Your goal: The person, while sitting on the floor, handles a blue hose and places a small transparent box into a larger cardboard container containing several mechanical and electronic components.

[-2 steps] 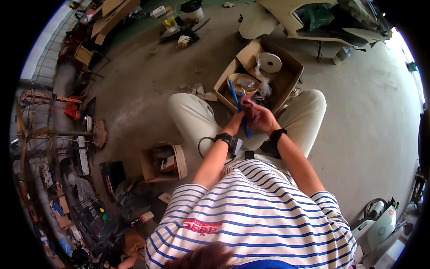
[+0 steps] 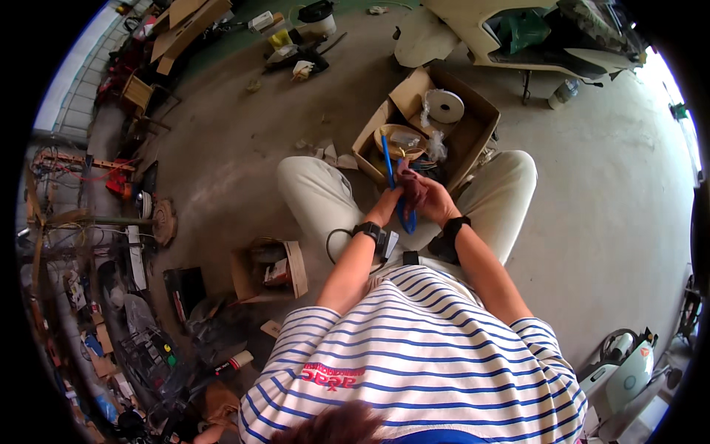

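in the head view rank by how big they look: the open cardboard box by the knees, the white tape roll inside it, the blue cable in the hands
1. open cardboard box
2. blue cable, long but thin
3. white tape roll; close to the cable, so that order is unsure

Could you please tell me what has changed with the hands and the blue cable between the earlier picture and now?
Almost nothing has changed. The left hand and right hand stay together over the lap, both gripping the blue cable, whose free end still points up towards the open cardboard box. Any shift of the hands is too small to tell. The box and its contents lie as before.
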Tool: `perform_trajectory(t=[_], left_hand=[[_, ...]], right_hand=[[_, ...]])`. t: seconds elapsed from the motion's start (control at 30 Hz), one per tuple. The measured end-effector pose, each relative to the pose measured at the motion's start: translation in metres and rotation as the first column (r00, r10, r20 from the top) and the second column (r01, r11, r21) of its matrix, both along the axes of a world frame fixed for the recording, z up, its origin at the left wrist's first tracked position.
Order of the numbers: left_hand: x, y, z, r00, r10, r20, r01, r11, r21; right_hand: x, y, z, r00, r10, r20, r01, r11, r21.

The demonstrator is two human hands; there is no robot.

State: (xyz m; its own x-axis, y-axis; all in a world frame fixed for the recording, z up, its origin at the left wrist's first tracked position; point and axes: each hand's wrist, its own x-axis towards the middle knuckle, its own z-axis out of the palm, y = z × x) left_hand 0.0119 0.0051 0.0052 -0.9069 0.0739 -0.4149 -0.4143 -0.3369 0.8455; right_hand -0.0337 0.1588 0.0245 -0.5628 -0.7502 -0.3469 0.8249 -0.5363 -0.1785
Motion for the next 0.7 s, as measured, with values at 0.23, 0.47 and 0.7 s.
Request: perform_trajectory(t=[0.23,0.47,0.7], left_hand=[[-0.003,0.006,0.013,0.957,-0.281,0.079,0.291,0.936,-0.199],[-0.002,0.002,0.006,0.966,-0.259,0.007,0.249,0.921,-0.300],[-0.008,0.006,0.012,0.954,-0.296,0.036,0.264,0.781,-0.566]], right_hand=[[-0.007,0.015,-0.037,0.947,0.321,0.012,-0.320,0.938,0.138],[0.000,0.010,0.005,0.924,0.296,-0.244,-0.258,0.950,0.176],[-0.009,0.012,-0.009,0.970,0.004,-0.242,0.054,0.972,0.230]])
